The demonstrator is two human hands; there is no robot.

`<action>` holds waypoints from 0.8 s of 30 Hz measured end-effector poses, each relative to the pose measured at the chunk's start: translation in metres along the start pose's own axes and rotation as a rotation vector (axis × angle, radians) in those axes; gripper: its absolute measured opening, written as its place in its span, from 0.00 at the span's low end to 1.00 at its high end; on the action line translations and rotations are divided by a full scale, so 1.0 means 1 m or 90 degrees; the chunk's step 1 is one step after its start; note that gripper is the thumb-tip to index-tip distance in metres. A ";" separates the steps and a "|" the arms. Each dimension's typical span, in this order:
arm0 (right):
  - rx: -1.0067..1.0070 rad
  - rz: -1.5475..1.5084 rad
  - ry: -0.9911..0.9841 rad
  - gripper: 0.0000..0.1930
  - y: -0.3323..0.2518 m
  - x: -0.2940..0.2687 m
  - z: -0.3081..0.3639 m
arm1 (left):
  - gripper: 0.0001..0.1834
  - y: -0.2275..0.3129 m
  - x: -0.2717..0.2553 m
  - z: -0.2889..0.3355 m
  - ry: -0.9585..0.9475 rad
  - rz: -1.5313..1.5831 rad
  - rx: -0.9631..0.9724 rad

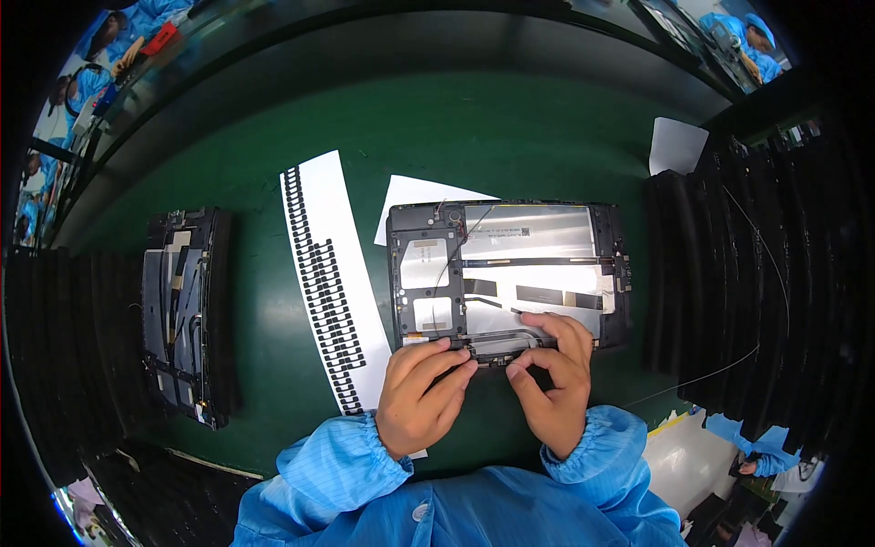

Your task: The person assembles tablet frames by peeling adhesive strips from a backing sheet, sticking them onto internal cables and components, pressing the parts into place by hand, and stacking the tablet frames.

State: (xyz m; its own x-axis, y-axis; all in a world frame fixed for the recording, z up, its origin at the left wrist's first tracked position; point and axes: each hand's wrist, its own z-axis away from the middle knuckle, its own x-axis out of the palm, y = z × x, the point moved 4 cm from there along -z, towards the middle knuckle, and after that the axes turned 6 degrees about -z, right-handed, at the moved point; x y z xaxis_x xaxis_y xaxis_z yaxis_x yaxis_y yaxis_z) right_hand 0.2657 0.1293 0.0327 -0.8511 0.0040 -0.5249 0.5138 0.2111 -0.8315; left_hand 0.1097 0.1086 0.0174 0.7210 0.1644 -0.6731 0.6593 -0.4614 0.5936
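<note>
An opened tablet [529, 239] lies flat in front of me, its silver battery, dark strips and thin cables exposed. My left hand [421, 390] is at its near edge, left of the middle, fingers bunched and tips pressed close together there. Whatever those fingertips pinch is hidden. At the same edge, further right, is my right hand [558, 383]; its thumb and a curled finger meet at the rim. The right index finger reaches over the battery beside the dark end of a strip. Too little shows to tell what the right fingers hold.
A white sheet of small black stickers [319, 228] lies left of the tablet, and another white paper [401, 196] is partly under it. A second opened tablet [178, 314] rests further left. Dark stacks [729, 273] line both sides of the green table [437, 118]. Other people work beyond.
</note>
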 end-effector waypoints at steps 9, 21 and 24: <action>-0.007 0.000 0.004 0.04 0.002 0.001 -0.001 | 0.18 0.005 0.002 -0.003 -0.044 -0.042 0.054; -0.004 -0.044 -0.019 0.07 0.003 -0.011 0.000 | 0.21 0.007 0.007 -0.003 -0.094 -0.127 0.085; -0.025 -0.025 -0.011 0.07 0.001 -0.007 0.000 | 0.21 0.007 0.007 -0.002 -0.091 -0.122 0.082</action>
State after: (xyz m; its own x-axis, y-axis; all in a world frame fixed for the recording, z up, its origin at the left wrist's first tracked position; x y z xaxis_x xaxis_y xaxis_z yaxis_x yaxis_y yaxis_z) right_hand 0.2722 0.1296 0.0352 -0.8686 -0.0215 -0.4951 0.4750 0.2486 -0.8442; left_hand 0.1199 0.1090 0.0173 0.5417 0.1384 -0.8291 0.7419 -0.5423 0.3942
